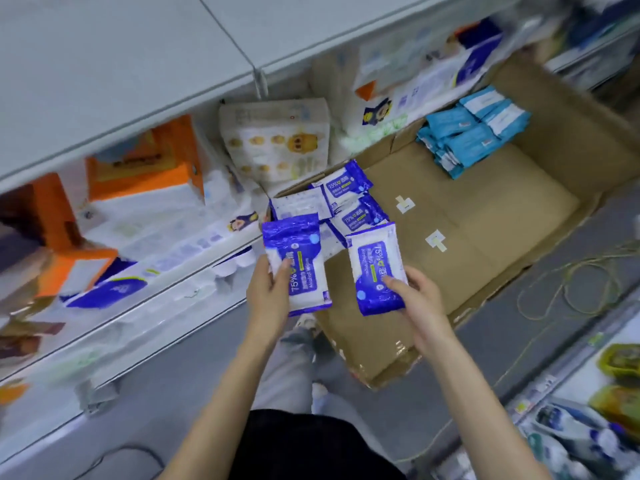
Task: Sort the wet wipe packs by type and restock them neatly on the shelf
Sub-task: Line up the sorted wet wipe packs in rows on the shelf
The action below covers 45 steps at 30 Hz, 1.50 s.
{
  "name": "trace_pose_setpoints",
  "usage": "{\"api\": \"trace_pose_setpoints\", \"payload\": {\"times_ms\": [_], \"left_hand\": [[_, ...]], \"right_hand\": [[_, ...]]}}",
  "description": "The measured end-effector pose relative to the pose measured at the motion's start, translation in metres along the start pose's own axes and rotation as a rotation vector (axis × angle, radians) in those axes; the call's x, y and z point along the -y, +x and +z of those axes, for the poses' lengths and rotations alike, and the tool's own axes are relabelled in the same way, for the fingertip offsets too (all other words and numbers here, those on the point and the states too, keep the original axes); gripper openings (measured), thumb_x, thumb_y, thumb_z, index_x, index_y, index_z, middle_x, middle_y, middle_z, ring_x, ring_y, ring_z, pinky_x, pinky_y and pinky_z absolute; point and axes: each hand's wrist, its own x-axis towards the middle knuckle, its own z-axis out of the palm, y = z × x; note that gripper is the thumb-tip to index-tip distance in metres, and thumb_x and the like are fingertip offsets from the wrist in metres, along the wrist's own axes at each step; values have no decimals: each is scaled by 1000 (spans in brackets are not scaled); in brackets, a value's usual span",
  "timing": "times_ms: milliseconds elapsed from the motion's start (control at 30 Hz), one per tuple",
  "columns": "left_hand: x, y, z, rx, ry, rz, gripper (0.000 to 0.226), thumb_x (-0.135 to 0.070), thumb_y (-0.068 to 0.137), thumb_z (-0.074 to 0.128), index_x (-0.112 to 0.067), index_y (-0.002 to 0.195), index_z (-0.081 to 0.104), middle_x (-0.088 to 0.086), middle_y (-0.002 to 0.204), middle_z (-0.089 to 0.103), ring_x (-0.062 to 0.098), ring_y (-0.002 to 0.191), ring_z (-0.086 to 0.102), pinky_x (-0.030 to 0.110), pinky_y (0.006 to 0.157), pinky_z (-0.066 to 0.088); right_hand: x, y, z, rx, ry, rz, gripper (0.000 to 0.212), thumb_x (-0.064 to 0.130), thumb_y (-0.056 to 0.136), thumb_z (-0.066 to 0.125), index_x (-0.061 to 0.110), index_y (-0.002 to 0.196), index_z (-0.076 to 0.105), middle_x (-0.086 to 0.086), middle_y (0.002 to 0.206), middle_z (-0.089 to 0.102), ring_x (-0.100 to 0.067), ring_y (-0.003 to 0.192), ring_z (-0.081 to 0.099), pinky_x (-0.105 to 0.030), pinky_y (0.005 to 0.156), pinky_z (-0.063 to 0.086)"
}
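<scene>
Gripping the left pack [296,265] in the left hand [268,292], thumb across the print, just past the box's [485,220] left edge. Pinching the right pack [375,268], same blue-and-white print, in the right hand [419,296], thumb on top, over the box's near-left part. Held apart, not touching.

Likely to slip: glossy film, light thumb-and-finger holds. Could drop back onto the loose pile [349,202] in the box's left corner, or into the gap left of the box. Could end up facing opposite ways once shelved, being held with the print running in opposite directions; worth turning one. Could muddle types if tossed toward the teal packs [474,133] stacked at the box's far side, well apart from the pile. Might also snag a foot on the thin cord [571,289] looping right of the box.

Under the box, a grey floor [502,341] in a narrow aisle. Inside the box, mostly bare cardboard. Left of the box, a white shelf [156,271] with orange cartons and white bundles, blurred. Right of the box, a second shelf [540,389] with green and blue goods.
</scene>
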Motion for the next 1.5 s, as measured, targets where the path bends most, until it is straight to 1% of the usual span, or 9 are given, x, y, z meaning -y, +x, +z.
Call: {"api": "trace_pose_setpoints", "payload": {"times_ms": [200, 333, 600, 767, 900, 1000, 1133, 1300, 1500], "left_hand": [[-41, -56, -93, 130, -288, -106, 32, 0, 88, 58, -10, 119, 57, 8, 108, 72, 19, 87, 70, 22, 63, 55], [-70, -69, -161, 61, -377, -8, 31, -3, 89, 58, -15, 118, 60, 5, 106, 73, 22, 93, 70, 34, 80, 57], [-95, -18, -334, -412, -422, 108, 25, -7, 86, 65, -15, 109, 64, 5, 95, 74, 17, 75, 69, 23, 54, 51], [-106, 29, -475, -783, -404, 160, 13, -15, 81, 72, -17, 87, 62, 7, 84, 68, 20, 68, 62, 20, 48, 48], [-108, 52, -566, -885, -441, 160, 9, -18, 83, 71, -15, 80, 63, 9, 80, 69, 13, 59, 62, 27, 51, 48], [-107, 64, -602, -967, -492, 122, 6, -22, 84, 71, -19, 81, 66, -6, 69, 71, 5, 55, 63, 20, 47, 52], [-107, 77, -631, -997, -535, 103, 13, -25, 86, 68, -15, 94, 67, 0, 81, 70, 15, 68, 64, 31, 62, 53], [-104, 85, -647, -949, -488, 90, 17, -19, 91, 62, -14, 106, 64, 5, 95, 71, 20, 79, 66, 31, 64, 54], [-100, 86, -659, -887, -401, 80, 13, -14, 90, 61, -23, 99, 61, -2, 91, 70, 16, 79, 67, 31, 64, 53]], "right_hand": [[49, -63, 56, 228, -92, -246, 16, 4, 89, 61, 14, 98, 70, -1, 94, 75, -15, 83, 69, -27, 72, 53], [74, -92, 115, 345, -126, -307, 19, 2, 86, 65, 17, 97, 69, 2, 90, 76, -14, 82, 71, -24, 69, 56], [110, -122, 294, 565, -203, -382, 31, -4, 78, 70, 22, 94, 67, 1, 85, 75, -13, 77, 72, -24, 62, 58], [116, -124, 454, 570, -122, -403, 16, 1, 76, 74, 10, 89, 68, -5, 83, 74, -18, 74, 70, -30, 64, 57], [104, -137, 564, 623, -107, -430, 14, 1, 80, 71, 14, 85, 67, -3, 79, 72, -11, 69, 68, -21, 60, 54], [94, -138, 618, 666, -178, -460, 25, -4, 81, 68, 21, 85, 64, 2, 81, 70, -9, 72, 67, -20, 61, 54], [90, -133, 676, 715, -362, -633, 42, -14, 76, 62, 27, 85, 62, 8, 87, 68, -14, 82, 64, -27, 74, 54], [88, -129, 723, 730, -483, -770, 31, -2, 78, 69, 19, 101, 65, 8, 92, 67, 0, 82, 61, -5, 67, 44], [76, -130, 761, 636, -527, -948, 23, 7, 80, 73, 17, 98, 64, 9, 90, 59, -1, 75, 54, -6, 68, 40]]}}
